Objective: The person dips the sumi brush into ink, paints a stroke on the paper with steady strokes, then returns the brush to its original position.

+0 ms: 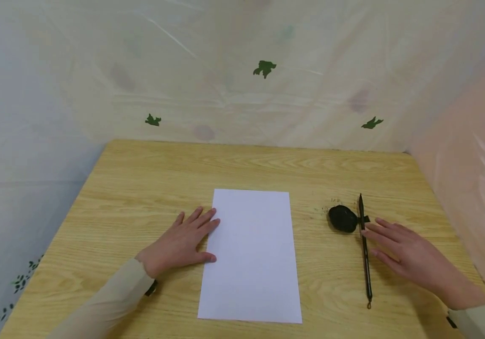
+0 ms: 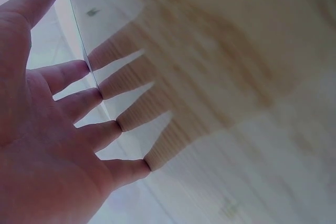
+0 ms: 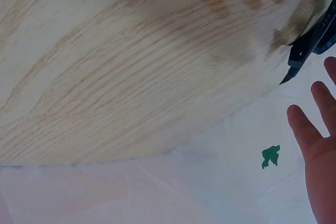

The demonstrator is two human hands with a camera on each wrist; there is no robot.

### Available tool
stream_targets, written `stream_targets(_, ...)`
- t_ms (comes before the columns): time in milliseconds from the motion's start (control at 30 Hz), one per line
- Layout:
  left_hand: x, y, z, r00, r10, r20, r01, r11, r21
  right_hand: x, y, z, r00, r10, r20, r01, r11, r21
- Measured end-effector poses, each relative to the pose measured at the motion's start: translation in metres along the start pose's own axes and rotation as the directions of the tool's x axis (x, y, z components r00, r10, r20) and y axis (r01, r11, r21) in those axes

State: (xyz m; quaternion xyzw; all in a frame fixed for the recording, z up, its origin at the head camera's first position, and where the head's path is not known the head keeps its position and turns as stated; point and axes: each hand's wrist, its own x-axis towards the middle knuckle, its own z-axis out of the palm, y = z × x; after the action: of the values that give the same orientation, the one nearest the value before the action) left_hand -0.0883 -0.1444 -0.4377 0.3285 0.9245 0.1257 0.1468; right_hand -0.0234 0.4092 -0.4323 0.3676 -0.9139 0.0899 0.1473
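A white sheet of paper (image 1: 250, 254) lies flat on the wooden table. Along its left edge, my left hand (image 1: 180, 247) rests with fingers spread and fingertips on the edge; the left wrist view shows these fingers (image 2: 79, 106) touching the surface. To the right of the paper is a rounded black object (image 1: 343, 219) with a short stub. Across that stub lies a slim black calligraphy brush (image 1: 366, 263), pointed end away from me, small loop at the near end. My right hand (image 1: 411, 252) hovers just right of the brush, fingers extended and gripping nothing; whether they touch it I cannot tell.
The wooden table (image 1: 153, 174) reaches back to a pale sheet (image 1: 208, 70) with green leaf or bird shapes, which hangs at the back and both sides. Small dark specks (image 1: 324, 209) mark the wood beside the black object.
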Motion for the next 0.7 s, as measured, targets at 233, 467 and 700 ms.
stream_targets(233,-0.001,0.001,-0.002,1.000,-0.003,0.005,0.003,1.000,-0.006,0.001,0.000,0.006,0.997,-0.063,-0.049,0.061,0.998,-0.029)
stream_targets(467,-0.001,0.001,-0.002,1.000,-0.003,0.013,0.003,1.000,-0.011,0.001,-0.004,0.010,0.997,-0.076,-0.006,0.076,0.996,-0.046)
stream_targets(700,-0.001,0.001,-0.001,1.000,0.002,0.006,-0.002,1.000,-0.003,0.003,-0.007,0.012,0.992,-0.127,0.011,0.128,0.991,-0.045)
